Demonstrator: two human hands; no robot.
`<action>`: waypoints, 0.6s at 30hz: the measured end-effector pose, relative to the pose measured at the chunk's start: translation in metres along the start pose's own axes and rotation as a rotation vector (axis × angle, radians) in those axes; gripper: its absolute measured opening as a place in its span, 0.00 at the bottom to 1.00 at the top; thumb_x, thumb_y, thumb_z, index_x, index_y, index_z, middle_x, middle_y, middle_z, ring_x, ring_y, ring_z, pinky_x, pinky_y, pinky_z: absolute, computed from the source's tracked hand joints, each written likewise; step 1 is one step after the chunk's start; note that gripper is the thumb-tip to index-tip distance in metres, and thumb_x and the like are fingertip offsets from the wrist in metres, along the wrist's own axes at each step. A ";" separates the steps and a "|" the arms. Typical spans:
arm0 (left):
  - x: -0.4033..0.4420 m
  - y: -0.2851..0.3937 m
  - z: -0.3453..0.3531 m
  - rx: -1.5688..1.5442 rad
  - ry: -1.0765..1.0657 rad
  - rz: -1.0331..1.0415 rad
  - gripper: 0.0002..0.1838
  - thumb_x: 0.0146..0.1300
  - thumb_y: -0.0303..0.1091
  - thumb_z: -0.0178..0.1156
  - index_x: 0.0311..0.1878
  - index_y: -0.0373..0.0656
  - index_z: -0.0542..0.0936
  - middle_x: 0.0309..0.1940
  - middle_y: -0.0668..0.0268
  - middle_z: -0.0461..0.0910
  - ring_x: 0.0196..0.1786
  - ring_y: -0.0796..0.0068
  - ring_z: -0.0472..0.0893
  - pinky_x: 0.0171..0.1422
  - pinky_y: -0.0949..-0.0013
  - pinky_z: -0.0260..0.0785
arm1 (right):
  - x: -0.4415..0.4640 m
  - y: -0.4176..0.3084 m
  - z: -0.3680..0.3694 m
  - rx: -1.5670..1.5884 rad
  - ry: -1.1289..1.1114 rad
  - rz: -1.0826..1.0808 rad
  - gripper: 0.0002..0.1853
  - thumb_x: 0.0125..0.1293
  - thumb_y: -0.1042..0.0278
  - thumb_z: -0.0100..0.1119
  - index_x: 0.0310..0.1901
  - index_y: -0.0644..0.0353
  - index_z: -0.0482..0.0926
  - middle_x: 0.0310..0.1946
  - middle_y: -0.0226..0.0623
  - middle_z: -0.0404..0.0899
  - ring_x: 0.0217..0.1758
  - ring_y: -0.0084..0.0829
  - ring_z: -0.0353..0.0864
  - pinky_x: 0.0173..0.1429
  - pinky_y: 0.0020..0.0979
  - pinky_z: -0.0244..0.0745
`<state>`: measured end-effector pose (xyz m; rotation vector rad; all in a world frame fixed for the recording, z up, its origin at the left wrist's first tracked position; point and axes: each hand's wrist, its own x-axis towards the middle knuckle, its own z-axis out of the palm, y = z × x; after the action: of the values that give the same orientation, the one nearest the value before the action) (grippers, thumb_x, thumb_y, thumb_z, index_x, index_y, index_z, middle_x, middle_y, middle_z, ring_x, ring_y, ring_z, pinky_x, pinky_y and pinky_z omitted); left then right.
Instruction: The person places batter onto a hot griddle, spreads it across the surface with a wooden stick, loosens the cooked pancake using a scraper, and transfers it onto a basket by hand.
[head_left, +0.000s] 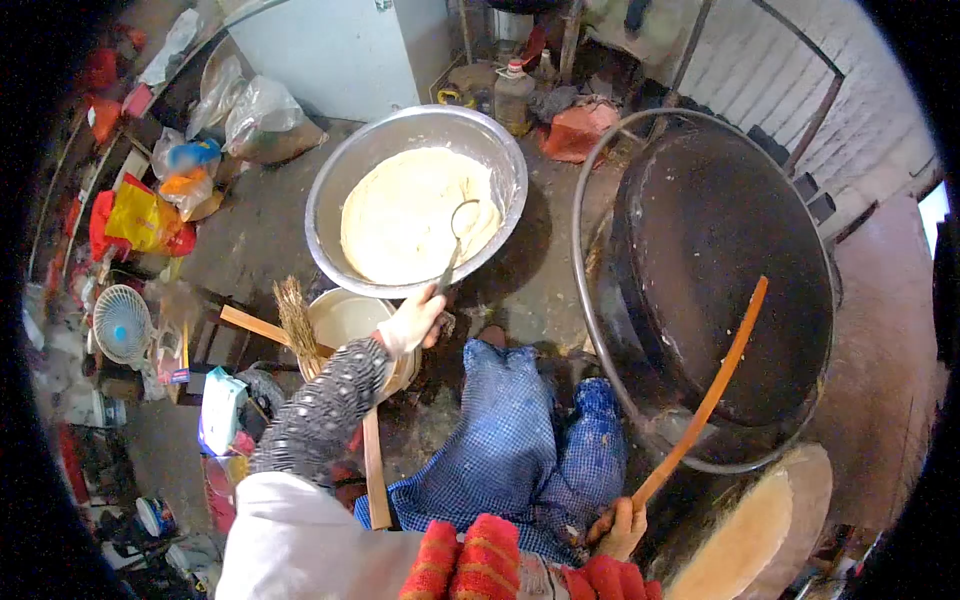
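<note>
My left hand [418, 320], with something white over its back, is closed around the handle of a ladle [449, 268]. The ladle's round head dips into pale, thick batter [400, 215] in a wide metal basin [318, 225]. Low at the right, my right hand [622, 530] grips one end of a long, curved wooden scraper [700, 415]. Its far end lies over a large round dark griddle [740, 230], on which a few pale crumbs show. Whether the scraper touches the griddle I cannot tell.
A metal ring [583, 250] surrounds the griddle. Below it, a thin pale pancake [740, 545] lies on a round surface. A bucket [345, 308] with a straw brush [295, 325] stands by my left forearm. Plastic bags [265, 120] and a white basket [122, 322] are at the left.
</note>
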<state>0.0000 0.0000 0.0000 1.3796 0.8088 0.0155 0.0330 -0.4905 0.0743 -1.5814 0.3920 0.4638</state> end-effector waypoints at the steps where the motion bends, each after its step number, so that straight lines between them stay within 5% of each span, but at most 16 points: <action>1: 0.017 0.001 0.011 -0.229 -0.014 -0.013 0.23 0.75 0.37 0.50 0.70 0.48 0.62 0.20 0.67 0.69 0.15 0.77 0.67 0.17 0.73 0.63 | 0.007 0.001 0.005 0.006 -0.013 0.008 0.09 0.68 0.62 0.56 0.35 0.57 0.71 0.16 0.31 0.69 0.11 0.26 0.66 0.15 0.30 0.67; 2: 0.028 0.007 0.029 -0.511 0.000 0.005 0.20 0.75 0.38 0.51 0.68 0.55 0.66 0.24 0.72 0.67 0.17 0.83 0.64 0.17 0.77 0.59 | 0.013 0.002 0.010 0.014 -0.023 0.014 0.08 0.68 0.64 0.55 0.34 0.57 0.71 0.16 0.31 0.69 0.11 0.26 0.66 0.15 0.30 0.66; 4: 0.026 0.016 0.065 -0.863 -0.031 -0.027 0.11 0.74 0.43 0.54 0.50 0.47 0.71 0.21 0.75 0.64 0.17 0.85 0.63 0.18 0.78 0.58 | -0.001 -0.007 0.004 0.021 -0.050 -0.062 0.08 0.68 0.64 0.55 0.34 0.57 0.71 0.16 0.30 0.68 0.10 0.26 0.65 0.15 0.30 0.65; 6: 0.000 0.003 0.082 -1.010 -0.119 -0.130 0.16 0.73 0.48 0.58 0.36 0.47 0.71 0.18 0.77 0.62 0.17 0.86 0.62 0.19 0.79 0.58 | -0.022 -0.005 -0.007 0.017 -0.034 -0.012 0.09 0.69 0.64 0.54 0.33 0.57 0.70 0.16 0.29 0.67 0.11 0.24 0.65 0.15 0.31 0.63; 7: -0.013 0.003 0.078 -0.884 -0.094 -0.137 0.10 0.74 0.45 0.55 0.52 0.54 0.71 0.28 0.73 0.71 0.21 0.84 0.67 0.19 0.79 0.59 | -0.021 -0.006 -0.005 0.023 -0.046 -0.024 0.09 0.69 0.64 0.54 0.33 0.57 0.70 0.16 0.29 0.67 0.11 0.25 0.65 0.15 0.31 0.63; 11: -0.084 -0.008 0.052 -0.863 -0.163 -0.003 0.14 0.75 0.40 0.55 0.59 0.53 0.70 0.30 0.73 0.72 0.21 0.86 0.67 0.20 0.81 0.60 | -0.025 -0.003 -0.008 -0.004 -0.084 -0.097 0.07 0.72 0.65 0.52 0.38 0.58 0.71 0.16 0.31 0.69 0.12 0.25 0.68 0.16 0.30 0.66; 13: -0.125 -0.017 0.035 -0.896 0.025 -0.080 0.15 0.74 0.35 0.56 0.61 0.52 0.71 0.31 0.70 0.73 0.22 0.85 0.66 0.20 0.81 0.61 | -0.031 0.003 -0.012 -0.075 -0.104 -0.143 0.08 0.72 0.65 0.52 0.42 0.60 0.72 0.17 0.31 0.70 0.12 0.25 0.68 0.18 0.30 0.67; 18: -0.158 -0.039 -0.040 -0.774 0.199 -0.018 0.04 0.71 0.29 0.57 0.46 0.47 0.73 0.31 0.66 0.73 0.23 0.82 0.68 0.20 0.80 0.64 | -0.033 0.010 -0.007 0.096 -0.199 0.006 0.06 0.73 0.67 0.53 0.46 0.57 0.71 0.23 0.29 0.74 0.21 0.22 0.74 0.24 0.30 0.73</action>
<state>-0.1537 -0.0475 0.0452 0.6413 0.8546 0.4164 0.0001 -0.4991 0.0825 -1.4271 0.2632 0.5924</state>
